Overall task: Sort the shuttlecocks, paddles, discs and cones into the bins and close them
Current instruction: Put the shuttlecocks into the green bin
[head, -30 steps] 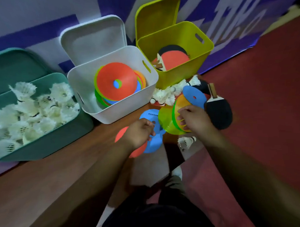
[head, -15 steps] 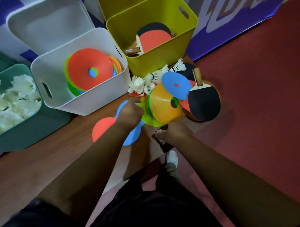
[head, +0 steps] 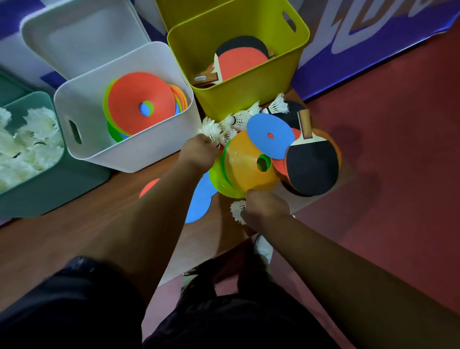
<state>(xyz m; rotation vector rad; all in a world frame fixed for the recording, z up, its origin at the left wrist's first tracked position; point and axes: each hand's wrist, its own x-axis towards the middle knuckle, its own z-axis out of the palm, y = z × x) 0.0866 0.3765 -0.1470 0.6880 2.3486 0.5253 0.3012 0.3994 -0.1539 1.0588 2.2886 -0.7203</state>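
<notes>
Surface: wooden floor, with red flooring on the right.
Far row: teal bin, white bin and yellow bin, left to right.
Centre: red disc, blue disc, tipped stacked cones.
By yellow bin: loose shuttlecocks.

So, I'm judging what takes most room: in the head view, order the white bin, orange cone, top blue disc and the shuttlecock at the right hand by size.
1. white bin
2. orange cone and blue disc, too alike to rank
3. shuttlecock
</notes>
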